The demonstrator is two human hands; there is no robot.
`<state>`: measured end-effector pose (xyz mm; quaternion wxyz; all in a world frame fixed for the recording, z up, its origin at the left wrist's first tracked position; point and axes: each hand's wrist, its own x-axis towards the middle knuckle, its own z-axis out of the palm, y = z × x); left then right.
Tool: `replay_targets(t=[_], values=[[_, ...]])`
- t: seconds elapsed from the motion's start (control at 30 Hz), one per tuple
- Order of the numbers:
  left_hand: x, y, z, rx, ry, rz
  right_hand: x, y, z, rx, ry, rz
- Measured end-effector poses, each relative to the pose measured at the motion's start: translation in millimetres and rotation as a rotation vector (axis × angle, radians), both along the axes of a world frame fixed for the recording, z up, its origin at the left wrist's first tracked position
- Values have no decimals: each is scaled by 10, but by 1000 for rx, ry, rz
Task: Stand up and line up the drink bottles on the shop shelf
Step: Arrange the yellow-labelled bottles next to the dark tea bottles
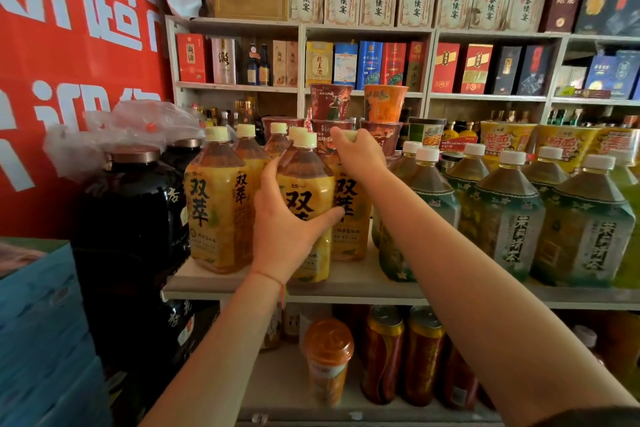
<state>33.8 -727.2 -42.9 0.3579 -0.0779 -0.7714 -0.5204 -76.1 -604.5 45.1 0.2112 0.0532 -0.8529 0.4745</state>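
Under my left hand (284, 229) the front yellow tea bottle (306, 204) stands upright on the shelf (346, 284), fingers wrapped round its body; my right hand (356, 152) grips the neighbouring bottle's (349, 215) cap just beside.

Six yellow tea bottles (218, 204) stand on the shelf (349, 284). About eight green tea bottles (585, 229) stand beside them. Two dark jars (138, 204) sit at the left. Three cans (382, 354) and one orange bottle (329, 360) are below.
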Motion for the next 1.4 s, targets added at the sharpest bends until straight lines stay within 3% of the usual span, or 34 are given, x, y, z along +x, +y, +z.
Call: replay_targets(t=[0.23, 0.53, 0.73, 1.03, 1.1, 1.17, 1.27, 1.33, 1.4], values=[[-14, 273, -42, 28, -17, -41, 264, 36, 162, -368, 20, 126], [-102, 452, -190, 175, -126, -254, 641, 157, 17, -80, 223, 142], [-134, 434, -221, 214, -150, -299, 693, 60, -206, 176, 371, -94], [-143, 594, -185, 195, -69, -324, 680, 89, -261, 214, 444, -196], [-103, 553, -182, 125, -102, -327, 702, 51, -315, 251, 571, -243], [-32, 450, -171, 46, -90, -265, 711, -31, -357, 339, 718, -291], [63, 146, -133, -71, 259, 84, 735, -234, -345, 398, 864, -167], [29, -106, -79, -148, 468, 386, 734, -406, -333, 375, 859, -17], [1, -357, 0, -144, 509, 591, 727, -576, -330, 336, 709, 107]])
